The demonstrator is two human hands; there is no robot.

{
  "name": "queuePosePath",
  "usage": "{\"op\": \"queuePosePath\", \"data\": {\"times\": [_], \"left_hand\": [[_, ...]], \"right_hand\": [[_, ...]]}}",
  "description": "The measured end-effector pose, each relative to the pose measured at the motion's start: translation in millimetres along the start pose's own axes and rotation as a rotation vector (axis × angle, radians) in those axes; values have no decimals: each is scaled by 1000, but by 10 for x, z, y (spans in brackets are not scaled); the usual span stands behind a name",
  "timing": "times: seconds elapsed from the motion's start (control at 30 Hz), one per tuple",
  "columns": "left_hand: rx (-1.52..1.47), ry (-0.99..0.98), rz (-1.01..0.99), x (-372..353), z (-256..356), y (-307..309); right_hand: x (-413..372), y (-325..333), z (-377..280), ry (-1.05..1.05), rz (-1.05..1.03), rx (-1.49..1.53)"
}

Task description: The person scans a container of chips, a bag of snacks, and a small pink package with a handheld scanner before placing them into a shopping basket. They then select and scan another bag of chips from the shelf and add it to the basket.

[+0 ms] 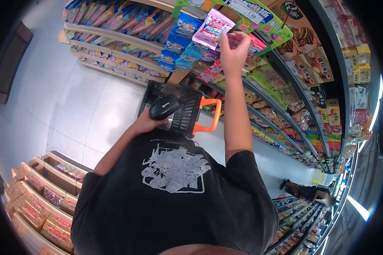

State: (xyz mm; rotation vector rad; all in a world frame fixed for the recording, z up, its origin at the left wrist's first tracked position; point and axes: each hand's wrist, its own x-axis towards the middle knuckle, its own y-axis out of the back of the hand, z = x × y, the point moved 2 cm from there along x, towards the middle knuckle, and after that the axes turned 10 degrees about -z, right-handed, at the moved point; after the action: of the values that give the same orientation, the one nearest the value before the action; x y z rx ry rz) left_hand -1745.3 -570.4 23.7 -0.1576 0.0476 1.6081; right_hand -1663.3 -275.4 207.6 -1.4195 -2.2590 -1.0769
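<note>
My right hand (235,52) is raised to a hanging snack display, with thumb and fingers closed at the edge of a pink snack packet (213,29). Blue packets (184,37) hang just left of it, and more pink and purple ones are partly hidden behind the hand. In my left hand (145,122) is a black computer mouse (164,108), gripped from below over a black shopping basket (187,111). The basket's orange handle (216,115) sticks out to the right. What carries the basket is hidden.
Above the packets is a green display card (281,38) with a price tag (245,10) reading 1.50. Stocked shelves (281,114) run along the right, and bagged goods fill a rack (115,21) at upper left. Boxed goods (42,208) stand lower left. Another person (304,189) is farther down the aisle.
</note>
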Motion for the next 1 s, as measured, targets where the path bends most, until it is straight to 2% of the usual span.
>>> {"op": "queuePosePath", "data": {"times": [0.07,0.23,0.33,0.43,0.57,0.7,0.8,0.83,1.0], "left_hand": [[-20,-14,30,-41,9,22],[14,81,18,-148,-11,64],[31,104,-4,-211,-37,104],[26,77,5,-264,-44,130],[60,99,-13,-350,-203,171],[41,96,-16,-392,-223,166],[29,94,-2,-437,-231,196],[23,78,18,-445,-233,191],[18,74,59,-476,-416,217]], "right_hand": [[132,-15,-80,-27,-13,84],[224,-63,-230,-79,34,-185],[250,-69,-48,-80,3,29],[239,-34,2,-66,41,427],[204,39,-120,-45,140,798],[113,104,-84,43,57,1120],[-123,30,-51,-95,101,1061],[-194,-60,32,-102,77,1154],[-574,-310,140,-190,102,1124]]}}
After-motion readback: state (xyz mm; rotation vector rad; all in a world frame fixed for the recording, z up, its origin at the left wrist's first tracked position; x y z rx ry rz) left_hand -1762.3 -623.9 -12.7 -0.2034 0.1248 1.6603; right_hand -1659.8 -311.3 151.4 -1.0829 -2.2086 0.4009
